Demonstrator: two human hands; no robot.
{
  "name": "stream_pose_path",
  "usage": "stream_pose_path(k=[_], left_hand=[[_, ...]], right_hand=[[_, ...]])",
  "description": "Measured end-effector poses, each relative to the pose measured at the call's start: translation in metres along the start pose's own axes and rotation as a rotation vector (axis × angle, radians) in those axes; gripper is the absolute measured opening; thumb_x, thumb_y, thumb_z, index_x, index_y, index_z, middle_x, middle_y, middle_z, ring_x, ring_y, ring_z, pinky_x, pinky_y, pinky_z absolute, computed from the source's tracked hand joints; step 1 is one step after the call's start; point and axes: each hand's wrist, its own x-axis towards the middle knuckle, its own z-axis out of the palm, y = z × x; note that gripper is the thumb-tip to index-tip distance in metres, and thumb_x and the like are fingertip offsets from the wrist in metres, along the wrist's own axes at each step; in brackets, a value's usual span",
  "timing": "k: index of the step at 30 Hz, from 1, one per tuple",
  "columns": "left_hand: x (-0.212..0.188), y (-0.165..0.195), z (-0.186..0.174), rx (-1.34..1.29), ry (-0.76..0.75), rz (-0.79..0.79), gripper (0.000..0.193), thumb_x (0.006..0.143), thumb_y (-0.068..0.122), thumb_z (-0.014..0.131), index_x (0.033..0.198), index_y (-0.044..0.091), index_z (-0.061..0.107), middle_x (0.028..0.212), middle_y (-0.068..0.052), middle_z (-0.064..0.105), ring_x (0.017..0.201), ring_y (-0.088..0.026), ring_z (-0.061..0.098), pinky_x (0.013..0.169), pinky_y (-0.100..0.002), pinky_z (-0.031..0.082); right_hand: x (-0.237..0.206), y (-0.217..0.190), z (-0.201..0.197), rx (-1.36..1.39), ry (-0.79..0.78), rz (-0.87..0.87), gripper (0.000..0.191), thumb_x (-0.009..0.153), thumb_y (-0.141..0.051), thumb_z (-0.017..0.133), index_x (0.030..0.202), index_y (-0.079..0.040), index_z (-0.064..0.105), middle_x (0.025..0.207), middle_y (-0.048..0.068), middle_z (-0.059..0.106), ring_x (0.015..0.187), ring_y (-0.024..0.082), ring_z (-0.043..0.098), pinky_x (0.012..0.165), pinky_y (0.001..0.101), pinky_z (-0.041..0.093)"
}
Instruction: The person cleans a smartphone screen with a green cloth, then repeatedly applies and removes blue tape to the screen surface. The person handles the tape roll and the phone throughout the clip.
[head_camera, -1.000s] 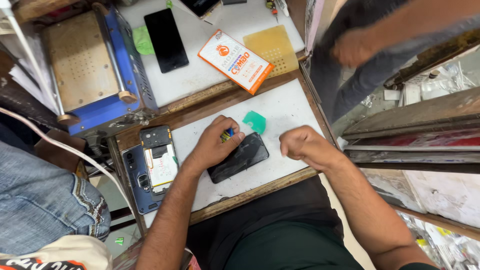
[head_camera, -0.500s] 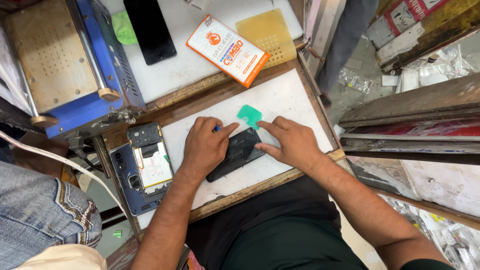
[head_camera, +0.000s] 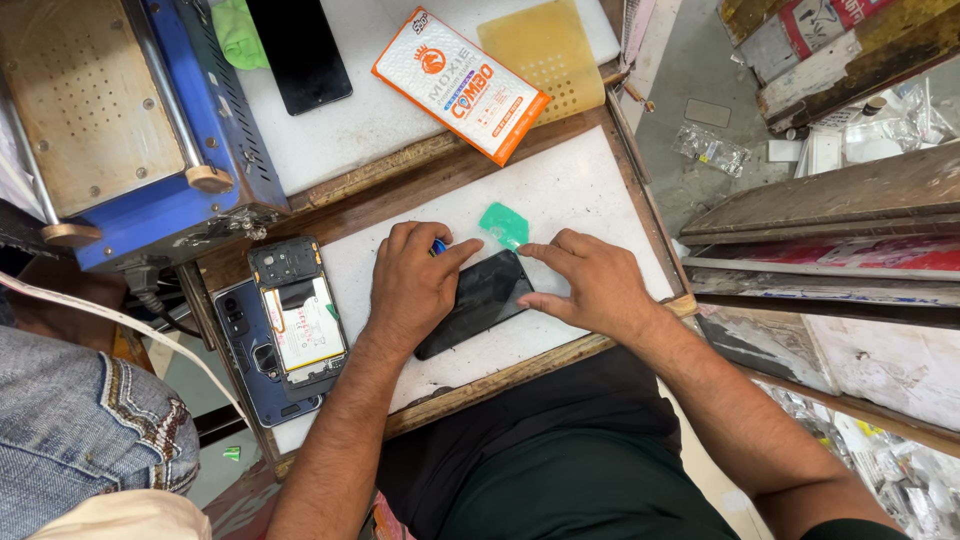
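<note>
In the head view, the right hand (head_camera: 595, 285) has changed most: a second ago it was a closed fist on the white mat, apart from the phone; half a second ago it had reached the phone's upper right end; now it rests there with fingers spread, fingertips against the phone's right edge and top corner. The left hand (head_camera: 412, 285) has stayed put throughout, lying flat over the phone's upper left part, fingers loosely together, with a small blue tool (head_camera: 438, 246) showing between its fingers. The view itself has shifted a little, so the workbench sits lower in frame than before.

The black phone (head_camera: 478, 300) lies flat on the white mat (head_camera: 590, 190), between the two hands and touching both. Its long axis runs diagonally, from lower left near the person's body to upper right, where its top corner points toward a green plastic pick (head_camera: 503, 224) lying just beside it.

Left of the mat, an opened phone (head_camera: 300, 320) with its internals exposed rests on a dark blue back cover (head_camera: 250, 385). Further up lie an orange-and-white box (head_camera: 460, 85) and a blue machine (head_camera: 130, 120).
</note>
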Motion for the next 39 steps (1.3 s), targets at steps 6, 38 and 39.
stream_pose_path(k=[6, 38, 39], left_hand=[[0.0004, -0.0002, 0.0011, 0.026, -0.011, 0.001, 0.036, 0.087, 0.003, 0.072, 0.113, 0.027, 0.081, 0.115, -0.005, 0.065, 0.116, -0.028, 0.055, 0.097, -0.044, 0.046], [-0.0019, -0.0016, 0.0085, 0.042, 0.031, -0.056, 0.03, 0.088, 0.002, 0.072, 0.106, 0.023, 0.081, 0.123, -0.005, 0.061, 0.125, -0.028, 0.05, 0.1, -0.046, 0.042], [-0.0017, -0.0016, 0.0087, 0.042, 0.032, -0.066, 0.03, 0.087, 0.001, 0.072, 0.105, 0.024, 0.081, 0.124, -0.005, 0.061, 0.125, -0.028, 0.05, 0.1, -0.046, 0.042]], right_hand=[[-0.001, 0.0032, 0.0005, -0.01, -0.006, -0.059, 0.075, 0.068, -0.061, 0.079, 0.127, -0.016, 0.068, 0.088, 0.003, 0.061, 0.078, 0.021, 0.065, 0.062, 0.0353, 0.055], [0.0008, 0.0017, 0.0058, 0.045, -0.045, 0.052, 0.069, 0.065, -0.057, 0.081, 0.119, -0.017, 0.071, 0.088, 0.001, 0.063, 0.078, 0.018, 0.068, 0.065, 0.0349, 0.056], [0.0005, 0.0017, 0.0059, 0.039, -0.048, 0.056, 0.069, 0.065, -0.057, 0.081, 0.12, -0.018, 0.071, 0.088, 0.001, 0.063, 0.078, 0.018, 0.068, 0.065, 0.0351, 0.056]])
